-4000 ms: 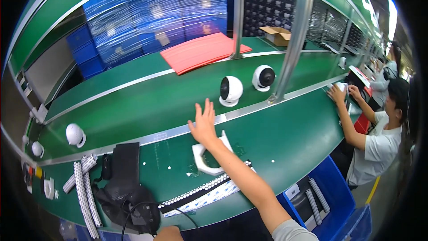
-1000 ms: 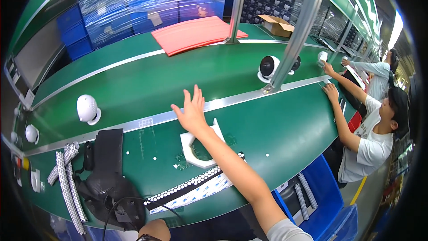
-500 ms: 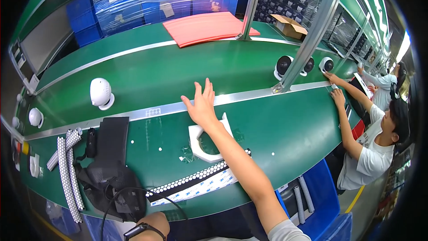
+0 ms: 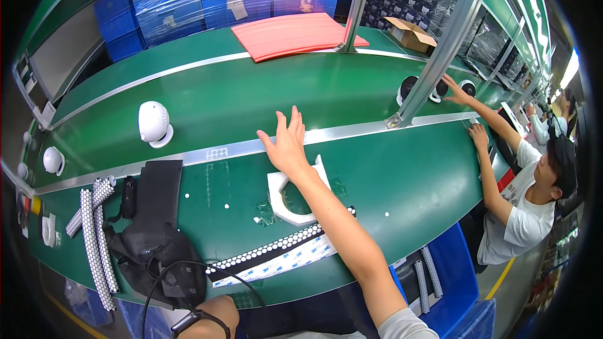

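My right hand (image 4: 286,142) reaches over the metal rail at the belt's near edge, fingers spread, holding nothing. Below its wrist, partly behind my forearm, a white foam-like holder (image 4: 281,199) with a curved cutout lies on the green bench. To the left on the green belt stands a white rounded device (image 4: 154,124) on a small round base, apart from the hand. My left hand (image 4: 217,309) shows only in part at the lower edge, beside a dark wristwatch (image 4: 188,322); its fingers are hidden. Nearby lies a strip of white round pads with backing paper (image 4: 276,265).
A black mesh bag (image 4: 154,251) with a cable and rolled dotted sheets (image 4: 94,245) lie at left. A metal post (image 4: 440,44) rises at right. There a co-worker's hand (image 4: 457,91) reaches among white devices with black fronts. A blue bin (image 4: 455,263) stands below.
The white devices on the belt have shifted right. The co-worker's far hand has moved up and left, toward the devices by the post. My right hand stays spread in nearly the same place.
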A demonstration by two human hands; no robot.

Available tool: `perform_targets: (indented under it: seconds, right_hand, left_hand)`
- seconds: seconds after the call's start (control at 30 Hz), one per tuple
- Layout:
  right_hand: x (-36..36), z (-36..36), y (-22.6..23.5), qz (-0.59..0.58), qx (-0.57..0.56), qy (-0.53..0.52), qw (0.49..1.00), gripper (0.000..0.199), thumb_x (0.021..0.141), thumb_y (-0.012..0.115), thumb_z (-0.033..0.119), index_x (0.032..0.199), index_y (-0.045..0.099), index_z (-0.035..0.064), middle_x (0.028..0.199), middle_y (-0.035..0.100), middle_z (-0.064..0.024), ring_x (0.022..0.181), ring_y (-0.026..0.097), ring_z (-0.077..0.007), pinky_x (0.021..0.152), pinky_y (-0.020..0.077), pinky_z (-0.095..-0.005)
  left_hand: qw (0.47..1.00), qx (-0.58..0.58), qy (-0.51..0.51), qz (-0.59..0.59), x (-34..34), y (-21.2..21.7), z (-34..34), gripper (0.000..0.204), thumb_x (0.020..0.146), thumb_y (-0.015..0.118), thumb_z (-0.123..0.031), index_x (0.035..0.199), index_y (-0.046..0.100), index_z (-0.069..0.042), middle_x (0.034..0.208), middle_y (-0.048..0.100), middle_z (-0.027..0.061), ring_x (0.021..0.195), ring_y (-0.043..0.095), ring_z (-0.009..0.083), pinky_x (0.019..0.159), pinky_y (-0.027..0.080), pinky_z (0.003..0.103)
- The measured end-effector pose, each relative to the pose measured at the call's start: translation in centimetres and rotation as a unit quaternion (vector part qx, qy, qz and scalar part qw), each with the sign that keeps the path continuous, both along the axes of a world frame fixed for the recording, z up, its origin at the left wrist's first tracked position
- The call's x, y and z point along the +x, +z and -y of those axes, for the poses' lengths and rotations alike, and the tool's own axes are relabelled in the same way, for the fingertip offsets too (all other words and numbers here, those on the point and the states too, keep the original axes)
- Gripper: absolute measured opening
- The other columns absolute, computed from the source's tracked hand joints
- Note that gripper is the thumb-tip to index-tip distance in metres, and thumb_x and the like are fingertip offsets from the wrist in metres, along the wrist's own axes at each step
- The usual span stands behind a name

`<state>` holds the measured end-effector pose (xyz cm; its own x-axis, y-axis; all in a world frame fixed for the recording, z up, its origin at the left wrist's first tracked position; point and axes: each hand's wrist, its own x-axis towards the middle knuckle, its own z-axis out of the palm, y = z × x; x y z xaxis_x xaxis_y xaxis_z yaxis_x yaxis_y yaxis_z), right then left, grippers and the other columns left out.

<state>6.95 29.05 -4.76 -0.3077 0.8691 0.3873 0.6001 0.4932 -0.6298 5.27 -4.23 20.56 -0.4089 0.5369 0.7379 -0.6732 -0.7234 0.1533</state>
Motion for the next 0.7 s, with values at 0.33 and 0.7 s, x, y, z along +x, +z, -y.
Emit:
perform_targets:
  seconds: [0.33, 0.7]
  right_hand:
    - [0.1, 0.1, 0.2, 0.000, 0.000, 0.000, 1.000, 0.079, 0.103, 0.070, 0.042, 0.158, 0.041, -0.0056, 0.169, 0.017, -0.0399, 0.157, 0.020, -0.0561, 0.130, 0.0183, -0.0619]
    - [-6.5, 8.2, 8.3, 0.019, 0.093, 0.231, 0.968, 0.088, 0.092, 0.080, 0.023, 0.163, 0.033, -0.0003, 0.163, 0.036, -0.0337, 0.152, 0.035, -0.0524, 0.128, 0.0283, -0.0602]
  left_hand:
    - [0.986, 0.066, -0.018, -0.152, -5.4, 0.2, -3.1, 0.041, 0.112, 0.058, -0.032, 0.086, 0.082, -0.011, 0.090, 0.071, 0.0008, 0.088, 0.061, 0.0182, 0.074, 0.058, 0.029]
    - [0.969, 0.064, 0.237, 0.028, -8.3, -0.5, -0.6, 0.046, 0.109, 0.050, -0.023, 0.063, 0.051, -0.021, 0.070, 0.044, -0.0087, 0.073, 0.042, 0.0106, 0.068, 0.033, 0.028]
